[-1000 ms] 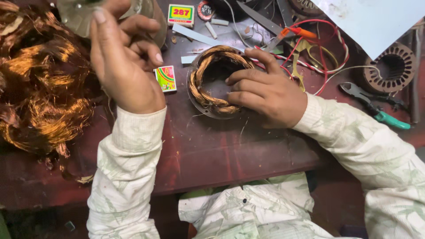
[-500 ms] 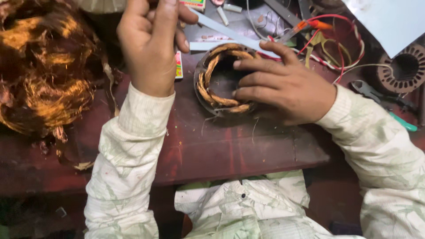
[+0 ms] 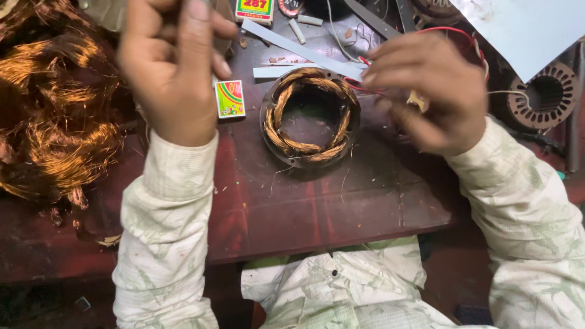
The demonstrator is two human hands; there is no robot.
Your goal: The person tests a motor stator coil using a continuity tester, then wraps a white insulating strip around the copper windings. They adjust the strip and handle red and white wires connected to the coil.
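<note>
A round stator (image 3: 311,116) wound with copper coils lay flat mid-tabletop (image 3: 317,207). Just right of it, the right hand (image 3: 426,91) pinched a red wire (image 3: 365,87) at its rim. The left hand (image 3: 170,67) hovered curled; its grip's contents could not be told. A small green-and-red matchbox (image 3: 230,99) lay between them, and a yellow-green box (image 3: 255,9) sat at the far edge.

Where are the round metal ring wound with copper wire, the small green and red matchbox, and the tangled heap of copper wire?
Round copper-wound metal ring (image 3: 283,103), head view, left winding.
Small green and red matchbox (image 3: 230,99), head view, top face.
Tangled copper wire heap (image 3: 58,131), head view, middle.
</note>
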